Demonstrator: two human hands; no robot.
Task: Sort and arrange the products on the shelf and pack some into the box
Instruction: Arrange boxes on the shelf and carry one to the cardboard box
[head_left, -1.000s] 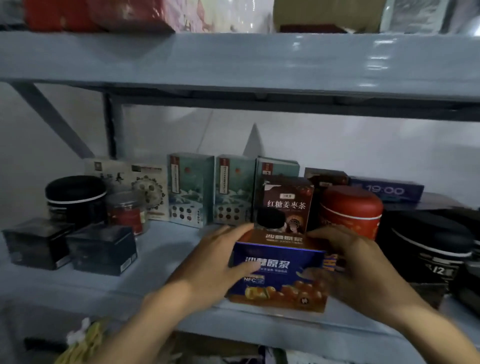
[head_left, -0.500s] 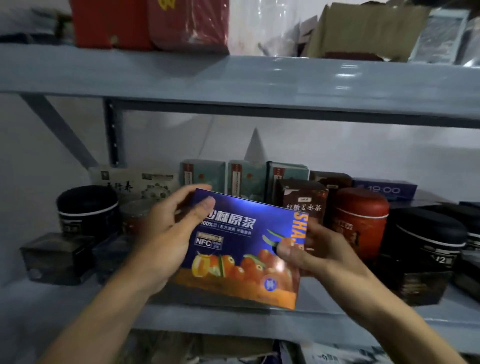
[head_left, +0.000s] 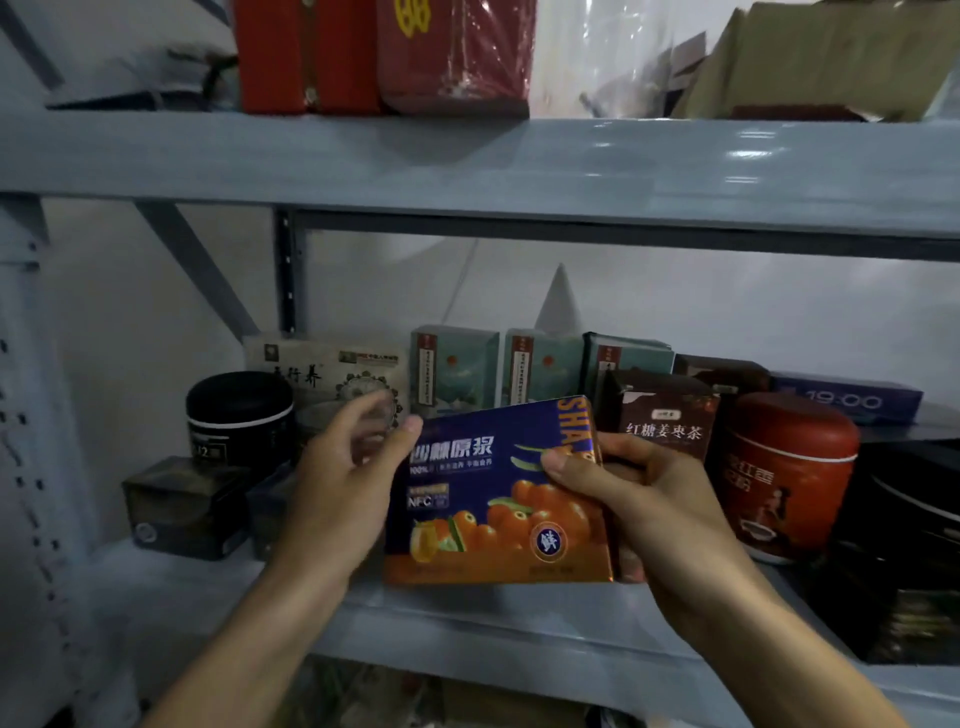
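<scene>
right hand (head_left: 649, 493) grips the blue juice box (head_left: 467, 519), left hand (head_left: 337, 483) beside it.

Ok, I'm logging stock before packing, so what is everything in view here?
fruit-print box: one, blue and orange, held in front of the lower shelf
tall boxes: three, teal, back row
tea boxes: two, brown, right of the teal ones
red tin: one, red, right of centre
long box: one, blue, back right
black tins: two, black, one towards each end
small boxes: two, dark, front left
flat box: one, beige, back left
gift boxes: at least two, red, upper shelf
cardboard: brown, upper shelf, right
shelf: grey, two boards
left hand: thumb on the fruit-print box's corner, grip unclear
right hand: grips its right edge
</scene>
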